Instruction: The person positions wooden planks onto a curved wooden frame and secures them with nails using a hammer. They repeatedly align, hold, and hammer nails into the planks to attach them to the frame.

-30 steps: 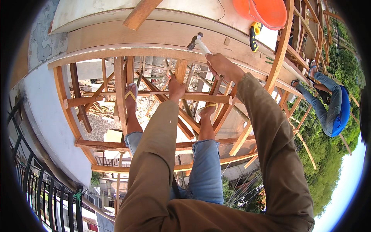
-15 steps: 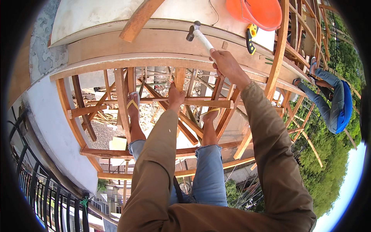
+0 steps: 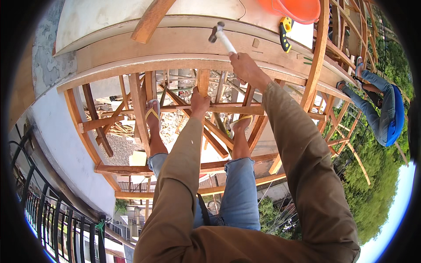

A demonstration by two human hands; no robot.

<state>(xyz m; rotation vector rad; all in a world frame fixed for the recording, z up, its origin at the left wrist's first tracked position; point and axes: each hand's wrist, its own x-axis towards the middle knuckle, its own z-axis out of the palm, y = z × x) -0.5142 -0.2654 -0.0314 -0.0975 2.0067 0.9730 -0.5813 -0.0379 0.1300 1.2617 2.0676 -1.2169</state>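
Observation:
My right hand (image 3: 249, 70) is wrapped round the white handle of a hammer (image 3: 224, 41). The dark metal head is raised over the broad plank (image 3: 175, 44) beyond the frame's top beam (image 3: 144, 69), off the wood. Below and to the left, my left hand (image 3: 200, 105) closes on an upright wooden post (image 3: 203, 81) just under that beam. Its fingertips are partly hidden, so any small thing pinched there cannot be made out. A horizontal wooden rail (image 3: 237, 109) runs behind this hand.
My sandalled feet (image 3: 152, 109) stand on timbers high above rubble (image 3: 125, 147). A yellow-and-black handled tool (image 3: 285, 35) and an orange bucket (image 3: 296, 9) lie at the upper right. Another person in blue (image 3: 386, 105) is on the framework at right. Black railing (image 3: 52, 215) stands lower left.
My right hand and the hammer have shifted a little to the left. My left hand stays at the post, and the whole view has tilted slightly.

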